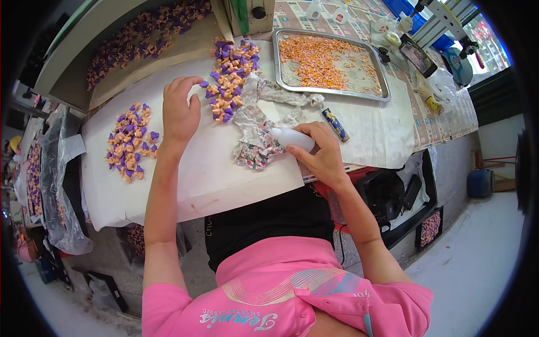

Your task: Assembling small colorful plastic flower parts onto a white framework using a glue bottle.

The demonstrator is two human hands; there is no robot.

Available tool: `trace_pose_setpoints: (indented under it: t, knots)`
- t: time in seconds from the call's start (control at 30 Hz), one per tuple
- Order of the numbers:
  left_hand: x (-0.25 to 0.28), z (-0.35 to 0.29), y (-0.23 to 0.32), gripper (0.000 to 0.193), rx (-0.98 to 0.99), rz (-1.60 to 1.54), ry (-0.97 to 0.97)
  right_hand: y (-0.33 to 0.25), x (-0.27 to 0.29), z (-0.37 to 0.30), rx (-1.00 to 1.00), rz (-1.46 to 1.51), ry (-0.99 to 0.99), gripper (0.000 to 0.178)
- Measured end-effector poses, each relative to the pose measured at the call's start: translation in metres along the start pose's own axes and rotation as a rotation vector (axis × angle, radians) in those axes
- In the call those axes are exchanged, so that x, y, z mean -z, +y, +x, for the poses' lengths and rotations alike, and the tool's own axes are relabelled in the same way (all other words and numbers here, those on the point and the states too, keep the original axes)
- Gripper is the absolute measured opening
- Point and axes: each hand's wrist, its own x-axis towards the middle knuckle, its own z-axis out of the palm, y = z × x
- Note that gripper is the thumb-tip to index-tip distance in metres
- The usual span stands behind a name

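Note:
My right hand (321,149) is wrapped round a white squeeze bottle (295,139), which lies tilted with its narrow end toward the left, over a crumpled floral cloth (258,147). To the left, my left hand (181,109) is raised over the paper-covered bench, its thumb apart from its curved fingers. Its fingertips come close to a purple tip at the edge of a heap of small peach-and-purple figurines (229,81); whether they touch it cannot be made out. A second, looser heap of the same figurines (130,140) lies left of my left forearm.
A metal tray (331,90) with small orange-and-pink pieces lies beyond the cloth. Beside it is a dark-blue patterned tube (336,124). More figurines (140,42) fill a box-like compartment at the back left. A phone (418,56) is mounted on a stand at the far right.

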Motion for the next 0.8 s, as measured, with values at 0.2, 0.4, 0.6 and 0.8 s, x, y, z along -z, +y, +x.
trace_pose_setpoints:
  t: [0.2,0.4,0.6,0.8]
  knots:
    - [-0.028,0.019,-0.015,0.038,-0.126,0.068,-0.086,0.005,0.011,-0.005,-0.070,0.135,0.054,0.034]
    - [-0.025,0.017,-0.003,0.025,0.008,0.041,-0.217,0.007,0.021,-0.008,-0.121,0.217,0.045,0.033]
    - [0.001,-0.022,0.042,0.016,0.291,-0.311,-0.145,0.010,0.019,-0.009,-0.112,0.255,0.103,0.033]
    - [0.000,-0.075,0.056,0.018,0.422,-0.805,-0.047,-0.021,0.001,-0.015,-0.274,0.616,0.057,0.034]
